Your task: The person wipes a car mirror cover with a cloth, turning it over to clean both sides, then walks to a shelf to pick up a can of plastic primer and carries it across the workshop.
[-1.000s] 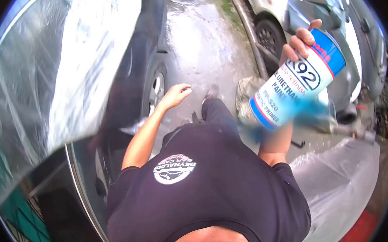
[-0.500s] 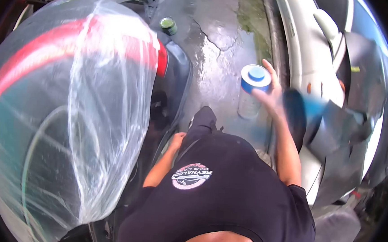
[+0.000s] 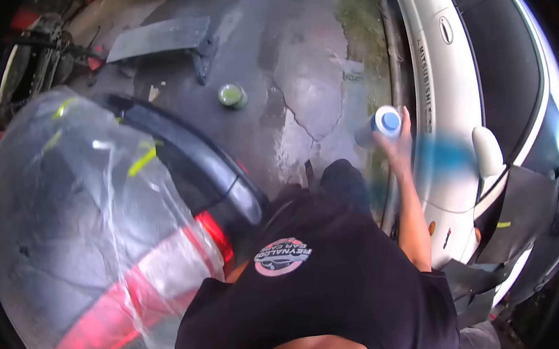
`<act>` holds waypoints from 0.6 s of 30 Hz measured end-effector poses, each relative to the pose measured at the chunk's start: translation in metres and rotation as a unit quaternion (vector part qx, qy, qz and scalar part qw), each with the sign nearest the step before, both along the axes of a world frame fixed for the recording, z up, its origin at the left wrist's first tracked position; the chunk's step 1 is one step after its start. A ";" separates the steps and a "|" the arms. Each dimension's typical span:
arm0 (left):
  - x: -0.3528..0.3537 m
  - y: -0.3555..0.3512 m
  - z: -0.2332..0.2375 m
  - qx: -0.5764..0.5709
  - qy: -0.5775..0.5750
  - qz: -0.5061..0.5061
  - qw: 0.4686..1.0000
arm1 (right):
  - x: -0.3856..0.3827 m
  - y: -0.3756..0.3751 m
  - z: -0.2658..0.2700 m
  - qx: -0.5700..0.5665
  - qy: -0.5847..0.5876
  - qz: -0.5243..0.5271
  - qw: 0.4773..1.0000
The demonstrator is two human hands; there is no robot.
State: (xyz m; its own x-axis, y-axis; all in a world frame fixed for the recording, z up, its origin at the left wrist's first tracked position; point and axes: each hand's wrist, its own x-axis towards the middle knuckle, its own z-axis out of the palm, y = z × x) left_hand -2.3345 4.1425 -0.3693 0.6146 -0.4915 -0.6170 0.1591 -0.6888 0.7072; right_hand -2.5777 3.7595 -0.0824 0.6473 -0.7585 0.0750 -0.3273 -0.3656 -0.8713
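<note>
My right hand point(image 3: 395, 144) is wrapped round a container with a white top and a blue cap point(image 3: 391, 122). Its pale body tilts down to the left and is partly blurred. This hand is held out in front of me, over the floor and just left of the white car point(image 3: 450, 141). My left hand is hidden; only a bit of the left arm point(image 3: 238, 273) shows, between my shirt and the plastic-covered car. A green-topped jar point(image 3: 232, 96) stands on the floor ahead, apart from both hands.
At left, clear plastic sheeting point(image 3: 65, 185) covers a car with a red tail light point(image 3: 215, 238) and dark bumper point(image 3: 212, 166). A grey panel point(image 3: 159, 39) lies ahead. Pieces of dark sheet point(image 3: 517, 204) hang on the white car. The concrete floor point(image 3: 305, 92) is cracked.
My view has moved forward along the floor, past the tail light. The right hand has carried the container forward, still gripped. My left hand, visible before, is now out of sight.
</note>
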 end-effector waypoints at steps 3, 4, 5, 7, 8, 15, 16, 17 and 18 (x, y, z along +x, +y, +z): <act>0.114 -0.124 0.035 -0.061 -0.041 0.012 0.997 | 0.053 -0.070 -0.025 0.005 -0.021 -0.030 0.999; 0.146 -0.164 0.032 -0.072 -0.046 0.013 0.996 | 0.078 -0.101 -0.034 -0.014 -0.015 -0.034 0.999; 0.174 -0.204 0.029 -0.080 -0.048 0.014 0.996 | 0.104 -0.135 -0.043 -0.015 -0.018 -0.037 0.999; 0.215 -0.270 0.013 -0.064 -0.033 0.010 0.997 | 0.175 -0.231 -0.059 -0.010 0.048 0.002 0.999; 0.229 -0.292 0.001 -0.045 -0.023 0.001 0.999 | 0.202 -0.265 -0.066 0.005 0.064 0.011 0.998; 0.289 -0.360 -0.016 0.104 0.073 0.037 0.991 | 0.412 -0.477 -0.028 -0.031 0.059 0.097 0.993; 0.302 -0.372 -0.014 0.106 0.080 0.053 0.990 | 0.442 -0.506 -0.026 -0.022 0.035 0.099 0.994; 0.315 -0.387 -0.015 0.109 0.087 0.067 0.988 | 0.471 -0.534 -0.028 -0.009 0.009 0.098 0.995; 0.329 -0.403 -0.018 0.109 0.092 0.070 0.987 | 0.500 -0.564 -0.031 -0.003 0.000 0.096 0.995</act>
State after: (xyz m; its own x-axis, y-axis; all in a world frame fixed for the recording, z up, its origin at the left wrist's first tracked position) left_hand -2.0058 3.7392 -0.3873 0.5350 -0.2527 -0.8062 0.3751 -0.7840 0.4946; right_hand -2.0777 3.1954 -0.1132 0.7805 -0.6200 0.0795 -0.2505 -0.4267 -0.8690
